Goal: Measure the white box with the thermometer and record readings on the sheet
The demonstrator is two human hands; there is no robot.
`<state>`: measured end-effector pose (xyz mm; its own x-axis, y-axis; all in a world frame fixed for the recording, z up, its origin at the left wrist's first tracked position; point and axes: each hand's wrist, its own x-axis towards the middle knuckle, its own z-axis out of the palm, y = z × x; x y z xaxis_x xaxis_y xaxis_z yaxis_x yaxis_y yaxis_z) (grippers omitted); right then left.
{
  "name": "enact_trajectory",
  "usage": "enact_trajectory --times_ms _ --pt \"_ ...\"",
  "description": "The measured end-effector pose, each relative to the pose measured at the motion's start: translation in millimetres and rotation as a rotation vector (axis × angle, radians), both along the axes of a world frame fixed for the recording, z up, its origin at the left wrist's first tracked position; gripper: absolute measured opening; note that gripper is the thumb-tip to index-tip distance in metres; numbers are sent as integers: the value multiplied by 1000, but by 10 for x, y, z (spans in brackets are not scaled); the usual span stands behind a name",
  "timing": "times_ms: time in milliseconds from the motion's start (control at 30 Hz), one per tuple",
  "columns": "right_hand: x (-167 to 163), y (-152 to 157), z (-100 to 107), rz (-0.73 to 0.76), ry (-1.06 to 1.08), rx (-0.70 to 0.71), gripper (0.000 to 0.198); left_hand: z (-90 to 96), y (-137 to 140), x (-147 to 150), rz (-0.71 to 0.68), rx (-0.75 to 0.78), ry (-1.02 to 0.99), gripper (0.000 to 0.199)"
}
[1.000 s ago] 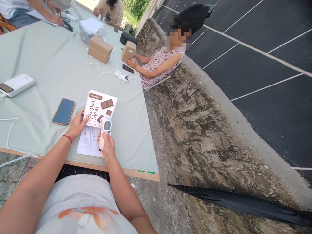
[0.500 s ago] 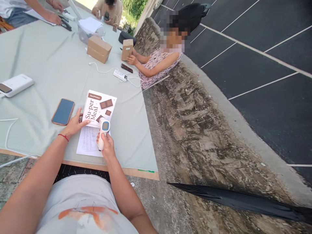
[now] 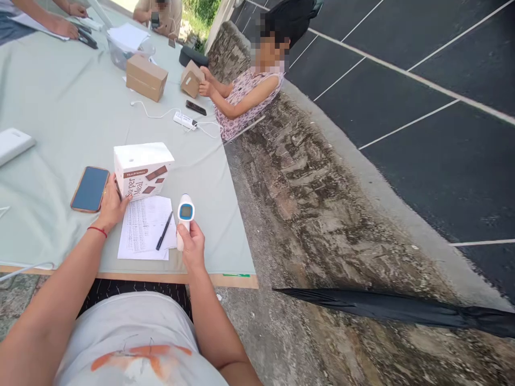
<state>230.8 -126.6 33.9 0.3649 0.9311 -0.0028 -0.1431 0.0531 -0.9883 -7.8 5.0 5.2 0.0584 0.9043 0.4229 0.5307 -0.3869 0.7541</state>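
My left hand (image 3: pixel 112 202) grips the lower left corner of a white and brown "Super Meal" box (image 3: pixel 144 170), which stands on the table with its white top showing. In my right hand (image 3: pixel 191 244) is a white infrared thermometer (image 3: pixel 185 213), its blue-rimmed screen facing me. Between the two hands lie printed sheets (image 3: pixel 140 230) with a black pen (image 3: pixel 164 231) on them. A phone (image 3: pixel 90 188) with an orange-brown edge rests just left of my left hand. The fingers behind the box are partly hidden.
The cloth-covered table (image 3: pixel 72 112) holds a cardboard box (image 3: pixel 146 78), a white power strip (image 3: pixel 185 121), a dark phone (image 3: pixel 196 108) and a white device (image 3: pixel 15 146). Across it, a person handles a smaller carton (image 3: pixel 192 79). Other people are at the far end. A stone ledge (image 3: pixel 298 214) borders the right.
The meal box has tipped upright, so its top shows. My right hand has moved the thermometer right, away from the box, uncovering the pen. The person opposite has tilted the small carton.
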Motion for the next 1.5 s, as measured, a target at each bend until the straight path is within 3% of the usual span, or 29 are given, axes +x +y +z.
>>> enact_trajectory --times_ms 200,300,400,500,600,667,733,833,967,1267,1400,1500 --pt "160 50 -143 -57 -100 -19 56 -107 -16 6 130 74 70 75" --pt "371 152 -291 -214 -329 -107 63 -67 -85 58 227 198 66 65" --pt "635 242 -432 -326 -642 -303 58 48 -209 87 264 280 84 48" --pt "811 260 -503 -322 -960 -332 44 126 -367 68 141 237 180 30" --pt "791 241 -495 -365 -1134 -210 37 101 -501 36 -24 122 295 17" --pt "657 243 -466 -303 -1115 -115 31 59 -548 29 -83 88 354 16" --pt "457 267 -435 -142 -1031 -80 27 33 -565 36 -128 68 410 18" --pt "156 316 -395 33 -976 -169 39 44 -564 53 -174 52 480 26" --pt "-6 321 -379 112 -1004 -242 50 79 -573 58 -189 30 538 34" --pt "211 168 -506 114 -942 79 38 53 -572 73 -175 -23 539 33" --pt "116 89 -470 0 -786 226 31 48 -571 75 -183 -32 540 33" --pt "-56 -30 -413 -92 -630 233 31 58 -576 73 -185 -34 541 34"
